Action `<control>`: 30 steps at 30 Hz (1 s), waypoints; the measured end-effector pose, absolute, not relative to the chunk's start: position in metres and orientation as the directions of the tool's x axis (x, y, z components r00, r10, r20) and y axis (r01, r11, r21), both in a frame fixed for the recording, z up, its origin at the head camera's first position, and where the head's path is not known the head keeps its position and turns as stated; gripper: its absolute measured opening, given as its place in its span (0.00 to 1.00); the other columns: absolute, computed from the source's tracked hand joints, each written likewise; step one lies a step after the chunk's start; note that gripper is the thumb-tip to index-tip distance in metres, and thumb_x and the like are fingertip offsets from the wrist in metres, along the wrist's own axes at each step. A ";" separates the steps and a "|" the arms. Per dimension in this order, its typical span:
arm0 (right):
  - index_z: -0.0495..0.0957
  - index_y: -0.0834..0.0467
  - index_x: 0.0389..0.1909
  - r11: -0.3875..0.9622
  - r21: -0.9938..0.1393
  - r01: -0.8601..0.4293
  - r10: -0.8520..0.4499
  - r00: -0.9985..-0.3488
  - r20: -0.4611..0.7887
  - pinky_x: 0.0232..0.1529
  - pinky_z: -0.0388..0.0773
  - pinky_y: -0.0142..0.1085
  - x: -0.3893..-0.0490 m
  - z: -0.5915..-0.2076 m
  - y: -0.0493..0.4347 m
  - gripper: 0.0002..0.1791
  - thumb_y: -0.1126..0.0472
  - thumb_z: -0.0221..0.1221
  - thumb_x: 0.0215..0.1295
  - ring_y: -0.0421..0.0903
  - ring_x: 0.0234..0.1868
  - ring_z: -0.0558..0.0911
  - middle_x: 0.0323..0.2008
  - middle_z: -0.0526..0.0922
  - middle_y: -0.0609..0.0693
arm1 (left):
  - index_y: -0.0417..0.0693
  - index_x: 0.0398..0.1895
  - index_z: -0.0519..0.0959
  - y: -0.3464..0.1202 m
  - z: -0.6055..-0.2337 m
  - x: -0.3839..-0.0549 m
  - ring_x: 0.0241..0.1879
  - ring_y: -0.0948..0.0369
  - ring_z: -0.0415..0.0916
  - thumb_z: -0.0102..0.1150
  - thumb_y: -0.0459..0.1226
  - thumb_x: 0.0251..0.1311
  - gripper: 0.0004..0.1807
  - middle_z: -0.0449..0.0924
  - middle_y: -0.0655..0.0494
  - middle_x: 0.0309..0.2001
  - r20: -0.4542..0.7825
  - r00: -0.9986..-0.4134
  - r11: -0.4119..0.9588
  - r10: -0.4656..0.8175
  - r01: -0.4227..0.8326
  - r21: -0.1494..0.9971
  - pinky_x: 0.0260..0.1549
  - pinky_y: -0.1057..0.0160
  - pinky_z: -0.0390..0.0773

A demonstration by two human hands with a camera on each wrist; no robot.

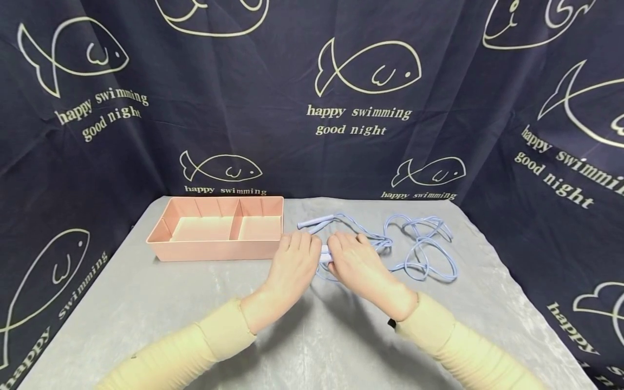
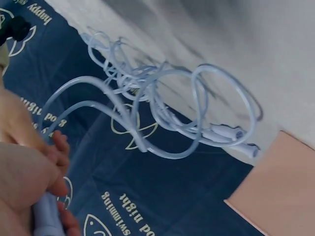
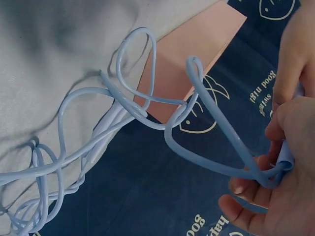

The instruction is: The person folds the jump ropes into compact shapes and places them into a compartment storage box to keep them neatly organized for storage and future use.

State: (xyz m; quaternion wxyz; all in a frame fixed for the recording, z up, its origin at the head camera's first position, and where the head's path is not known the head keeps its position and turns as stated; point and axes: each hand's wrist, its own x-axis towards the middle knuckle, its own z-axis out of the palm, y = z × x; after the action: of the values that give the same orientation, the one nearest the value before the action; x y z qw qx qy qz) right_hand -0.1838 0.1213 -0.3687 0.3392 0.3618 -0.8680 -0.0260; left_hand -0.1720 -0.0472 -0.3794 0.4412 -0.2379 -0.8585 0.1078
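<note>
My left hand (image 1: 296, 262) and right hand (image 1: 359, 265) are side by side above the grey table, both gripping the pale blue handles (image 1: 325, 253) of a jump rope. In the left wrist view a handle (image 2: 47, 216) shows under the left hand's palm. The right wrist view shows cord (image 3: 221, 123) looping out from the right hand's fingers. Another pair of pale blue handles (image 1: 314, 222) lies on the table just beyond the hands, with its cord bundled to the right. Much of the held handles is hidden by the hands.
A pink box (image 1: 214, 250) with two compartments stands left of the hands, near the left one. Loose loops of blue cord (image 1: 424, 238) lie at the right. The grey cloth-covered table (image 1: 205, 287) meets a dark blue curtain (image 1: 292, 108) at the back.
</note>
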 end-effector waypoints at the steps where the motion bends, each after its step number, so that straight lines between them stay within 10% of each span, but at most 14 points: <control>1: 0.65 0.59 0.28 0.741 0.287 -0.607 -0.642 -0.516 0.567 0.29 0.60 0.40 -0.183 -0.368 0.122 0.12 0.59 0.57 0.49 0.50 0.25 0.69 0.23 0.66 0.50 | 0.45 0.35 0.69 -0.047 -0.381 -0.173 0.30 0.56 0.64 0.33 0.34 0.64 0.10 0.66 0.53 0.27 0.715 -0.479 0.860 0.509 0.314 -0.402 0.35 0.59 0.63; 11: 0.68 0.59 0.34 0.748 0.150 -0.647 -0.609 -0.578 0.543 0.30 0.63 0.39 -0.177 -0.364 0.126 0.12 0.62 0.58 0.49 0.49 0.29 0.71 0.27 0.70 0.49 | 0.46 0.32 0.67 -0.045 -0.388 -0.179 0.28 0.56 0.62 0.34 0.34 0.63 0.09 0.65 0.54 0.27 0.710 -0.453 0.840 0.540 0.354 -0.412 0.31 0.60 0.62; 21: 0.67 0.58 0.55 0.681 -0.228 -0.695 -0.549 -0.692 0.469 0.40 0.72 0.41 -0.180 -0.365 0.150 0.41 0.43 0.71 0.41 0.43 0.37 0.75 0.40 0.76 0.46 | 0.44 0.33 0.69 -0.068 -0.368 -0.179 0.28 0.55 0.66 0.33 0.34 0.64 0.11 0.68 0.52 0.27 0.699 -0.393 0.795 0.598 0.403 -0.454 0.31 0.61 0.63; 30: 0.73 0.55 0.50 0.451 -0.312 -0.836 -0.646 -0.547 0.532 0.49 0.72 0.39 -0.187 -0.388 0.154 0.32 0.49 0.72 0.42 0.43 0.47 0.73 0.46 0.75 0.46 | 0.43 0.33 0.70 -0.077 -0.340 -0.170 0.27 0.55 0.66 0.35 0.33 0.66 0.10 0.68 0.52 0.27 0.728 -0.318 0.774 0.607 0.443 -0.452 0.31 0.61 0.64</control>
State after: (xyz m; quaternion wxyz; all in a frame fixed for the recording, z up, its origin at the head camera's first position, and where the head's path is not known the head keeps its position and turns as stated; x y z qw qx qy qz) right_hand -0.1874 0.1536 -0.3876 0.1711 0.4440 -0.8344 0.2780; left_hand -0.1704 -0.0768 -0.3402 0.4849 -0.3252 -0.8074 0.0848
